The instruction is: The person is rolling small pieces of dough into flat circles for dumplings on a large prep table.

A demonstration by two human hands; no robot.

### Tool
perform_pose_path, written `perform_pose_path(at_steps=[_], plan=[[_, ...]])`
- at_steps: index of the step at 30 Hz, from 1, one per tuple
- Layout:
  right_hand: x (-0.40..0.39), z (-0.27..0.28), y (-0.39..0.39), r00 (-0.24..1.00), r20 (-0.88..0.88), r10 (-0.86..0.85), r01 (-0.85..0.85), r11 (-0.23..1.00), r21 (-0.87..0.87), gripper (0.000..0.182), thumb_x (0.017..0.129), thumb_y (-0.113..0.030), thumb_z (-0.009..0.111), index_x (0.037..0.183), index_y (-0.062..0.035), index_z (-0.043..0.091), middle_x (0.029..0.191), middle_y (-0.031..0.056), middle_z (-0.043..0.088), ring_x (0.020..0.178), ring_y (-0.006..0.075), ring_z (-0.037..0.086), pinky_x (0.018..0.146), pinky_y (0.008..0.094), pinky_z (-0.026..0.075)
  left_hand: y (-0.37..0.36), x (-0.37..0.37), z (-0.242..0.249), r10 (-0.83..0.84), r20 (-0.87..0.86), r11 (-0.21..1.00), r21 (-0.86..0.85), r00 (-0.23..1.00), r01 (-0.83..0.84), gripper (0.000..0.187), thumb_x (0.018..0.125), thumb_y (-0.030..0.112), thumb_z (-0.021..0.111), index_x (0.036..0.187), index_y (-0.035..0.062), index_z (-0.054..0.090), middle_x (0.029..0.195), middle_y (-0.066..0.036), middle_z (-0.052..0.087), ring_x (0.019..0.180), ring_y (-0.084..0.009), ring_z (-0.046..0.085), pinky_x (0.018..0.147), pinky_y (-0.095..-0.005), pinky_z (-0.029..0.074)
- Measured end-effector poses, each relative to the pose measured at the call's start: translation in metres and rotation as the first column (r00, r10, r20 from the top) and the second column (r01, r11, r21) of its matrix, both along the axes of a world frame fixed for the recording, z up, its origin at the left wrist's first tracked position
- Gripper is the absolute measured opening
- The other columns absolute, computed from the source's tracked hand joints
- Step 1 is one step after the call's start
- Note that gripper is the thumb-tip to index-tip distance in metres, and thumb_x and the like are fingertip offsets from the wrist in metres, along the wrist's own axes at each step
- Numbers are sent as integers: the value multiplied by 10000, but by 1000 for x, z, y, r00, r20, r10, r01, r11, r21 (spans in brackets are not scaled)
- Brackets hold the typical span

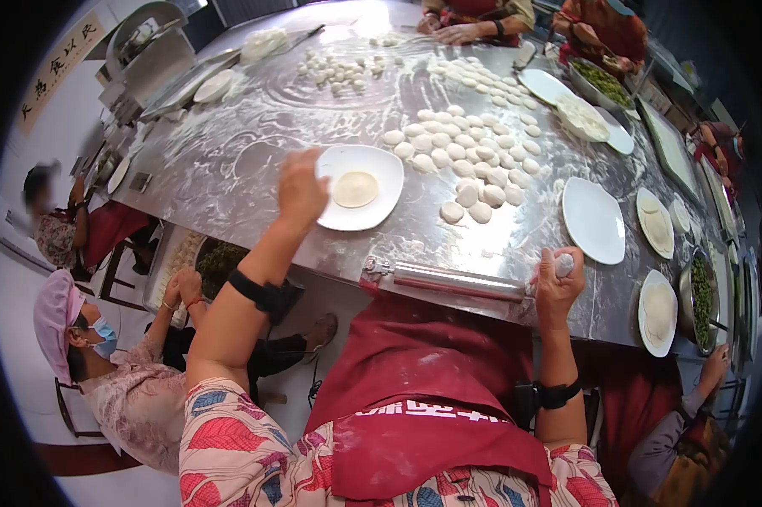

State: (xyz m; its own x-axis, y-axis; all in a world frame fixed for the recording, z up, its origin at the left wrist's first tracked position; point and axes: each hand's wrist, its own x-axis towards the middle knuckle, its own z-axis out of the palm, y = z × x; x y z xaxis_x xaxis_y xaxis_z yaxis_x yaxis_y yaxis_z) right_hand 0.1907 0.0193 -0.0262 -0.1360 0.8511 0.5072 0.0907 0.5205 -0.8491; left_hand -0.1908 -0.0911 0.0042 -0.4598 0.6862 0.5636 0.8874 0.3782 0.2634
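Observation:
My left hand [302, 193] is beside the left rim of a white square plate [383, 169], its fingers smeared by motion. A thin round dough wrapper [356, 189] lies on that plate. My right hand [558, 287] is closed in a fist at the right end of a shiny metal roller [457, 280], which lies along the near table edge. A pale rounded tip shows at the top of this fist. Beyond the roller, many floured dough pieces [480, 211] are spread on the steel table [229, 182].
On the right are an empty white plate [593, 221], plates with wrappers [657, 314] and a bowl of green filling [702, 296]. Seated at the left is a masked person [115, 338]. Other people's hands [455, 34] work at the far edge. A machine [149, 63] stands far left.

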Motion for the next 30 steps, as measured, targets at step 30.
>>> perform_pose_path(at_steps=[30], plan=[[-32, 5, 54, 988, -47, 147, -152, 979, -137, 183, 833, -43, 642, 796, -55, 463, 564, 13, 518, 430, 86, 499, 373, 243, 377, 99, 177, -19, -458, 626, 631, -271, 631, 727, 159, 695, 131, 679, 825, 43, 700, 770, -143, 671, 767, -280, 655, 708, -370, 501]])
